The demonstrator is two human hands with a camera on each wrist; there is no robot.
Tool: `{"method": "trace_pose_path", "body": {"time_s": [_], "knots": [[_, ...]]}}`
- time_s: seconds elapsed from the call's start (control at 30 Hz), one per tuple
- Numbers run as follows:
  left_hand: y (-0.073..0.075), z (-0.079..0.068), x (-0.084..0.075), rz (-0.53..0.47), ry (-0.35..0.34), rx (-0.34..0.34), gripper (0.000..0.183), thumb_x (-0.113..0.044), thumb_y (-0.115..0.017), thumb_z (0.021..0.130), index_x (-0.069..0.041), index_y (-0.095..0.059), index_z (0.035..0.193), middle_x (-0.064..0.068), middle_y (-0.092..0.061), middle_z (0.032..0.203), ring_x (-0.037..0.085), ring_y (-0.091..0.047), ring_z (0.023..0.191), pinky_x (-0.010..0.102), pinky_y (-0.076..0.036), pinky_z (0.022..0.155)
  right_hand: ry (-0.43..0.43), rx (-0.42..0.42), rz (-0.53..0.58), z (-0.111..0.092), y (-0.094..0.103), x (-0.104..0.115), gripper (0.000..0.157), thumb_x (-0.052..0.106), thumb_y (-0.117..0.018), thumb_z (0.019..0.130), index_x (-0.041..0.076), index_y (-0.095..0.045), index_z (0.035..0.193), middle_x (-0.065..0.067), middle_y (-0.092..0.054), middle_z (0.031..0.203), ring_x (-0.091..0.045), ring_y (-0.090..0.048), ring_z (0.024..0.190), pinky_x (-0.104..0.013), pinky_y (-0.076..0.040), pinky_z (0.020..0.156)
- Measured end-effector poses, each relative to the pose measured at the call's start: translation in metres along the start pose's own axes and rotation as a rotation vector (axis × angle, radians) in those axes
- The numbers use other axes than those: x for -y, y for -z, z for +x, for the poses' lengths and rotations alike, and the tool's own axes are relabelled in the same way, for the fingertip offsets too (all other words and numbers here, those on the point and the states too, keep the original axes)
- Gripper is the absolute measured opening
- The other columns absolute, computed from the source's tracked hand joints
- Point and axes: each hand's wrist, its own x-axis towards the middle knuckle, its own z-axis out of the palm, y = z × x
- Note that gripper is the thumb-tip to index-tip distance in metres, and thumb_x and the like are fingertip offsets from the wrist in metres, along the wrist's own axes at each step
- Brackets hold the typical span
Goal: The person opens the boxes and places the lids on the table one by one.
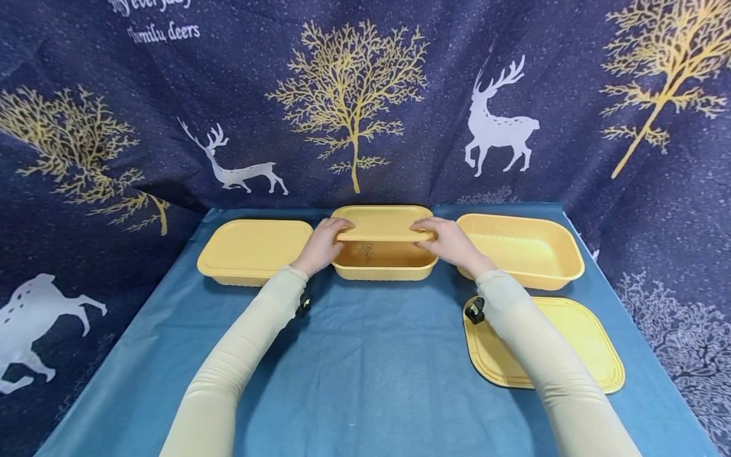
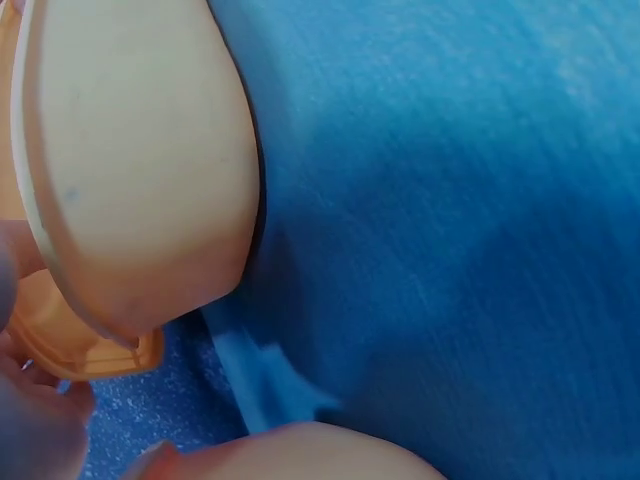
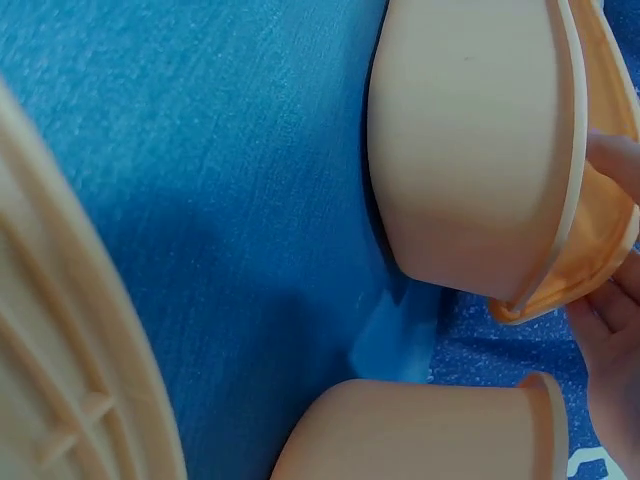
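A yellow plastic lid [image 1: 382, 222] slants over the middle yellow box [image 1: 382, 273], its front edge raised and its back edge low at the box's far side. Through the gap I see the inside of the box. My left hand [image 1: 324, 244] grips the lid's left end, and my right hand [image 1: 448, 241] grips its right end. The right wrist view shows the right hand [image 3: 610, 340] with its fingers along the lid [image 3: 600, 230] and its thumb near the box rim. In the left wrist view the box wall [image 2: 140, 150] hides part of the lid.
On the left stands a lidded yellow box [image 1: 257, 247]. An uncovered yellow box [image 1: 520, 247] stands on the right, with a loose lid [image 1: 577, 336] lying in front of it under the right forearm. Blue cloth [image 1: 354, 368] covers the table; a patterned curtain [image 1: 394, 171] hangs behind.
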Motion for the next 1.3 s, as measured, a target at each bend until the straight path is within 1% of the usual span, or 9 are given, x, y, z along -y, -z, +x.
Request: {"method": "trace_pose_path", "body": {"time_s": [0.1,0.2,0.27,0.57,0.8,0.87,1.03,1.17,1.3], "knots": [[0.000,0.002,0.001,-0.029,0.012,-0.010,0.039,0.003,-0.069,0.092,-0.006,-0.065,0.130,0.012,-0.061,0.133,0.030,-0.050,0.126,0.043,-0.040,0.108,-0.007,-0.046,0.011,0.000,-0.001,-0.002,0.031,0.015,-0.076,0.091,0.008,-0.073,0.120,-0.009,-0.068,0.124,-0.026,-0.063,0.101,-0.042,-0.050,0.088],[0.001,0.003,0.003,-0.044,0.016,-0.020,0.039,0.004,-0.068,0.092,-0.007,-0.066,0.129,0.011,-0.062,0.133,0.030,-0.050,0.126,0.043,-0.040,0.107,-0.025,-0.074,0.020,0.001,-0.002,-0.002,0.029,0.020,-0.077,0.091,0.010,-0.075,0.118,-0.007,-0.069,0.122,-0.021,-0.060,0.082,-0.037,-0.049,0.073],[0.001,0.004,0.003,-0.049,0.015,-0.026,0.038,0.004,-0.068,0.092,-0.007,-0.066,0.128,0.011,-0.062,0.133,0.030,-0.051,0.125,0.043,-0.040,0.107,-0.039,-0.081,0.028,0.001,-0.002,-0.002,0.028,0.021,-0.078,0.091,0.011,-0.075,0.117,-0.006,-0.069,0.121,-0.019,-0.058,0.078,-0.035,-0.048,0.070],[0.006,0.005,0.002,-0.067,0.030,-0.039,0.038,0.008,-0.065,0.091,-0.007,-0.067,0.126,0.011,-0.063,0.131,0.031,-0.051,0.125,0.045,-0.040,0.108,-0.054,-0.100,0.092,0.000,0.002,0.000,0.028,0.009,-0.076,0.091,0.009,-0.073,0.119,-0.008,-0.071,0.117,-0.023,-0.062,0.089,-0.036,-0.045,0.068],[0.007,0.006,0.003,-0.073,0.030,-0.055,0.036,0.009,-0.063,0.091,-0.006,-0.068,0.124,0.011,-0.064,0.130,0.030,-0.052,0.123,0.044,-0.040,0.108,-0.034,-0.111,0.029,0.002,0.001,-0.004,0.033,-0.007,-0.068,0.089,0.008,-0.073,0.119,-0.011,-0.071,0.117,-0.025,-0.061,0.089,-0.038,-0.043,0.073],[0.007,0.007,0.003,-0.076,0.026,-0.070,0.036,0.009,-0.064,0.091,-0.006,-0.069,0.123,0.011,-0.065,0.129,0.030,-0.053,0.122,0.044,-0.040,0.108,-0.033,-0.119,0.021,0.003,0.000,-0.005,0.035,-0.010,-0.065,0.089,0.007,-0.072,0.119,-0.012,-0.070,0.118,-0.027,-0.059,0.083,-0.039,-0.042,0.070],[0.008,0.009,0.004,-0.107,0.030,-0.113,0.035,0.011,-0.065,0.089,-0.007,-0.071,0.120,0.011,-0.067,0.123,0.031,-0.055,0.119,0.046,-0.042,0.105,-0.038,-0.158,0.029,0.004,0.000,-0.004,0.031,-0.009,-0.064,0.091,0.007,-0.072,0.117,-0.014,-0.069,0.119,-0.031,-0.062,0.089,-0.043,-0.046,0.078],[0.010,0.010,0.003,-0.126,0.046,-0.123,0.033,0.008,-0.065,0.091,-0.007,-0.072,0.119,0.011,-0.068,0.121,0.030,-0.056,0.119,0.045,-0.043,0.104,-0.025,-0.206,0.026,0.005,-0.001,-0.003,0.025,-0.005,-0.067,0.092,0.007,-0.074,0.113,-0.014,-0.071,0.115,-0.033,-0.066,0.104,-0.046,-0.049,0.090],[0.012,0.013,0.004,-0.134,0.039,-0.141,0.027,0.003,-0.067,0.093,-0.008,-0.073,0.117,0.010,-0.069,0.118,0.030,-0.058,0.117,0.045,-0.044,0.103,0.016,-0.263,0.019,0.006,-0.001,-0.004,0.024,-0.005,-0.068,0.092,0.007,-0.075,0.111,-0.012,-0.072,0.111,-0.033,-0.067,0.104,-0.047,-0.051,0.090]]}}
